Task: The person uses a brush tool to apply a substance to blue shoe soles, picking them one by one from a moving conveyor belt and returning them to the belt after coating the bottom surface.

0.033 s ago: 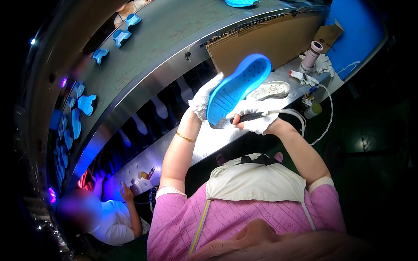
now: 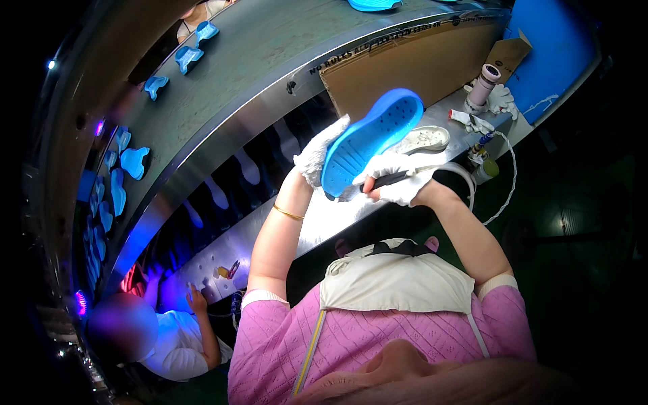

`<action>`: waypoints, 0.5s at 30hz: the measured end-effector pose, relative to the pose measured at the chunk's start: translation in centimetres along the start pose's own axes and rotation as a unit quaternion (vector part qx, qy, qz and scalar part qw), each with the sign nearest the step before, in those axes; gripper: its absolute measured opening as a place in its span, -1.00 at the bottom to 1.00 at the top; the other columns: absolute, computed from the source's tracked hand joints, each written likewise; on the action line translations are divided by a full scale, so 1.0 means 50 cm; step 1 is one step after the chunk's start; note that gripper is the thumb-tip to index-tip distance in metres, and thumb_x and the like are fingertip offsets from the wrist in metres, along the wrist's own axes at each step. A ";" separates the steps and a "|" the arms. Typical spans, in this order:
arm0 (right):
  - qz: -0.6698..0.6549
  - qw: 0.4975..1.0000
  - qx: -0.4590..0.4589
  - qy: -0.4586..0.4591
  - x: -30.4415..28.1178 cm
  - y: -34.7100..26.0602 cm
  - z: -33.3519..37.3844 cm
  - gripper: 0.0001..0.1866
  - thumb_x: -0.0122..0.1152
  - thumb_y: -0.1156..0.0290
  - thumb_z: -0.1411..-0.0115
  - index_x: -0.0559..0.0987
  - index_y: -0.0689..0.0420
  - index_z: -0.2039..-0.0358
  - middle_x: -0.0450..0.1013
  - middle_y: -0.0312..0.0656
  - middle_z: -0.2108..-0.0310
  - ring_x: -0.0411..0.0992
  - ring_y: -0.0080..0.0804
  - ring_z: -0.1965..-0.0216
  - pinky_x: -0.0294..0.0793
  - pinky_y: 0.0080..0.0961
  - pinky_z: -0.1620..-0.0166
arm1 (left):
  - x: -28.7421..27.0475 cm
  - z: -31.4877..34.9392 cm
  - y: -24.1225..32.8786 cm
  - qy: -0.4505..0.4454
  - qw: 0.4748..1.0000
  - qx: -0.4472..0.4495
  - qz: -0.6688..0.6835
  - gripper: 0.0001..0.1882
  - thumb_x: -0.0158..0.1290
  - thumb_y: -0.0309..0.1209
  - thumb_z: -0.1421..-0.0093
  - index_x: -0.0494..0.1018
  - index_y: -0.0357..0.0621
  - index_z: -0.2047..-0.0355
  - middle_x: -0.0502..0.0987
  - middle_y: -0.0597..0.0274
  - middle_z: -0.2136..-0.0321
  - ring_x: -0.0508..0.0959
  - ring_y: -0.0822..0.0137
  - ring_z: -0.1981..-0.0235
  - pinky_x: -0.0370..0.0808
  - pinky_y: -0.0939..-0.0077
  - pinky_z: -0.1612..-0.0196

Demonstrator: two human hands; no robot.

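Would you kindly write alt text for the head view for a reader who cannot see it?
A person's gloved left hand holds up a blue shoe sole, while the gloved right hand grips a dark-handled tool at its lower end. More blue soles lie on the grey conveyor beyond.

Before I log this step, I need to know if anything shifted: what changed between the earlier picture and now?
Nothing visibly changed. The left hand keeps the blue shoe sole raised, and the right hand stays on the dark-handled tool at the sole's lower edge. The white sole lies on the bench as before.
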State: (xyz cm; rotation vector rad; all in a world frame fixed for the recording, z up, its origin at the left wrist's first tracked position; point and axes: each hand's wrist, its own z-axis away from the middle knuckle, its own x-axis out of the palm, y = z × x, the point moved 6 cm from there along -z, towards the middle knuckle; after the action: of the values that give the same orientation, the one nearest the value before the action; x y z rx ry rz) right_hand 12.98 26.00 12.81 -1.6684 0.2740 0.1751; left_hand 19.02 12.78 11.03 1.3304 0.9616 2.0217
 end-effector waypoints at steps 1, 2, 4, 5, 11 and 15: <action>-0.045 0.999 0.005 -0.004 -0.011 0.000 0.001 -0.86 0.25 0.69 0.19 0.53 0.21 0.55 0.48 -0.22 0.45 0.43 -0.48 0.36 0.44 -0.57 0.25 | -0.002 -0.003 0.001 -0.001 1.000 0.001 0.000 -0.65 0.00 -0.18 -0.19 0.46 -0.22 0.18 0.55 0.16 0.35 0.56 0.36 0.39 0.56 0.52 0.33; -0.092 0.996 0.009 -0.011 -0.017 -0.003 0.000 -0.85 0.24 0.70 0.20 0.53 0.23 0.55 0.47 -0.21 0.46 0.43 -0.48 0.37 0.44 -0.57 0.26 | 0.002 0.001 -0.001 -0.019 1.000 -0.015 0.001 -0.65 0.00 -0.19 -0.20 0.45 -0.21 0.16 0.54 0.17 0.33 0.56 0.37 0.36 0.55 0.53 0.31; -0.085 0.995 -0.025 0.041 -0.018 -0.028 -0.002 -0.83 0.22 0.73 0.18 0.52 0.21 0.53 0.46 -0.22 0.43 0.43 -0.48 0.36 0.43 -0.57 0.23 | -0.019 -0.011 -0.017 -0.022 0.999 -0.020 0.025 -0.64 -0.01 -0.22 -0.21 0.41 -0.20 0.09 0.53 0.17 0.29 0.54 0.38 0.31 0.54 0.55 0.26; -0.038 0.997 -0.047 0.044 -0.017 -0.023 -0.009 -0.83 0.21 0.73 0.17 0.52 0.21 0.52 0.46 -0.23 0.42 0.43 -0.48 0.35 0.43 -0.57 0.23 | -0.013 -0.008 -0.012 -0.008 1.000 -0.021 0.019 -0.63 -0.02 -0.22 -0.21 0.40 -0.20 0.06 0.53 0.18 0.28 0.54 0.39 0.31 0.54 0.55 0.26; 0.146 0.986 -0.075 -0.005 -0.044 -0.024 -0.001 -0.86 0.22 0.70 0.19 0.50 0.20 0.59 0.44 -0.27 0.54 0.44 -0.49 0.41 0.44 -0.58 0.31 | -0.005 0.007 -0.025 -0.022 0.996 -0.069 -0.047 -0.58 -0.02 -0.17 -0.21 0.37 -0.17 0.02 0.51 0.22 0.27 0.53 0.42 0.35 0.55 0.59 0.33; -0.095 0.995 0.039 0.018 -0.041 -0.017 0.005 -0.92 0.26 0.62 0.10 0.52 0.19 0.57 0.48 -0.24 0.44 0.44 -0.49 0.43 0.44 -0.61 0.29 | -0.002 0.011 -0.018 -0.006 0.994 -0.016 -0.107 -0.43 -0.02 0.07 -0.13 0.39 -0.24 0.15 0.51 0.06 0.37 0.55 0.25 0.44 0.58 0.31 0.42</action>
State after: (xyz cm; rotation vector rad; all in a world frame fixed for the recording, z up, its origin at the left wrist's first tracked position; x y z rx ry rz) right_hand 11.28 26.50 14.17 -1.6104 0.1453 -0.0086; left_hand 19.60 13.37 10.41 1.1685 1.0168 1.8577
